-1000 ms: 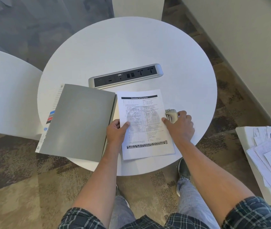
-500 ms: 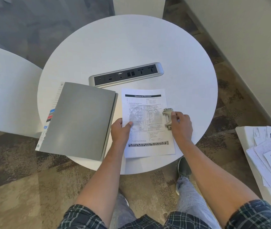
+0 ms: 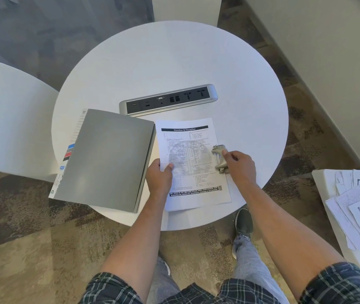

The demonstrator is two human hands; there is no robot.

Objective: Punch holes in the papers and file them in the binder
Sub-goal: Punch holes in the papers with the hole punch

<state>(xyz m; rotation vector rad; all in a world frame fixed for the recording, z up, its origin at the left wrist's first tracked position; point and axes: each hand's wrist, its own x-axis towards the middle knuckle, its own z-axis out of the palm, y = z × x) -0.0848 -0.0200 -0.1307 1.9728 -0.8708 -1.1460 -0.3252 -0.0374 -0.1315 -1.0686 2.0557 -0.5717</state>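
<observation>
Nearest, two forearms in checked sleeves reach up over jeans and a dark shoe (image 3: 243, 220) on the patterned carpet. The hands are apart on a round white table (image 3: 174, 62). The left hand (image 3: 159, 178) pinches the left edge of a printed sheet of paper (image 3: 193, 165), thumb on top. The right hand (image 3: 239, 166) curls its fingers round a small metal hole punch (image 3: 218, 159) that sits on the sheet's right edge, about midway along it. The sheet lies flat near the table's near rim, its near end just overhanging. Just left of it lies a closed grey binder (image 3: 106, 159), with coloured index tabs showing along its left side. Beyond both, a silver power and socket strip (image 3: 168, 99) is set in the tabletop. At the right, a pile of loose papers (image 3: 358, 205) rests on a separate white surface; at the left stands a white chair (image 3: 10, 119).
</observation>
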